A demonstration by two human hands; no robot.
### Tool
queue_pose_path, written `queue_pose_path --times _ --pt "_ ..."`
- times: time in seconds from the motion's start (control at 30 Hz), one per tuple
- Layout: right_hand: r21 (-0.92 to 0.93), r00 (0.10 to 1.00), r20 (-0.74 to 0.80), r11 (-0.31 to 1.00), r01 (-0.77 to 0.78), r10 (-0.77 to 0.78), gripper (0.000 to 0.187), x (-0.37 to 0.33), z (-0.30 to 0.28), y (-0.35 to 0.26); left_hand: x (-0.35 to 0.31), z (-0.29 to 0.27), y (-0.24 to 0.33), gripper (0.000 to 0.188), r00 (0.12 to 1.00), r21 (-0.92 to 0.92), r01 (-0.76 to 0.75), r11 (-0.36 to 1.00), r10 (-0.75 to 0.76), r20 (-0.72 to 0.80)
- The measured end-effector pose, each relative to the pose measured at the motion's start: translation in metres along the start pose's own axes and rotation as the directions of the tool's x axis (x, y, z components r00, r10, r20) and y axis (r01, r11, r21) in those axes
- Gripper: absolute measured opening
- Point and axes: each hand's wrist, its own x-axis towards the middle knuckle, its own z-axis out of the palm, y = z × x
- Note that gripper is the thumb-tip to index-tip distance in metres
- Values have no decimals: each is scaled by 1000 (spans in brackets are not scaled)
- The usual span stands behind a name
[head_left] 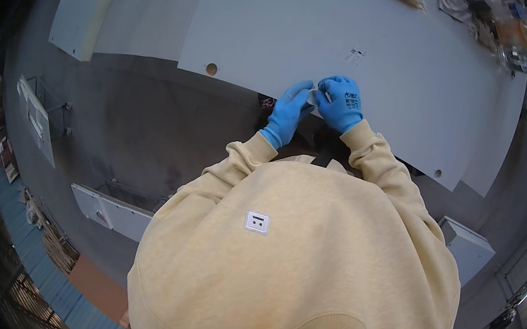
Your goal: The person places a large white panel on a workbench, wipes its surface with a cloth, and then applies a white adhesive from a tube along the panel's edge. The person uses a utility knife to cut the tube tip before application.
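Note:
My left hand (289, 110) and my right hand (339, 103), both in blue gloves, come together over the near edge of a large white panel (281, 27). Between the fingertips shows a small whitish piece (313, 96), too small to make out its kind. The right fingers are bent in a pinch around it. My left thumb and fingers close in from the other side, their tips partly hidden. Just beyond the hands, a small printed label (355, 57) lies on the panel. Round holes sit near the panel's corners, one of them a brown-looking hole (211, 69) on the left.
Clutter with clear plastic and paper (512, 44) lies at the far right of the panel. Another white panel (80, 17) stands at the far left. A white board on a stand (37, 115) is left, and a white box-like piece (465, 248) lies behind me on the right.

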Motion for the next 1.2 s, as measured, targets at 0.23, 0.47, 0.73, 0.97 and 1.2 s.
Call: queue_pose_path --times 0.23,0.47,0.73,0.97,1.2 --pt "-350 888 16 830 435 -459 15 128 116 -94 -24 -155 81 29 912 47 101 994 -74 -404" --pt "-449 864 262 738 503 -430 24 168 174 -163 -21 -248 104 30 887 -5 205 979 -188 -422" --pt "-452 879 288 755 474 -380 22 173 180 -171 15 -247 123 31 930 -115 203 972 -228 -287" --pt "-459 1000 9 888 -22 29 79 171 174 -181 36 -242 131 26 931 6 229 973 -218 -292" --pt "-515 971 83 844 -152 225 110 168 196 -165 49 -246 110 21 922 186 196 963 -117 -369"
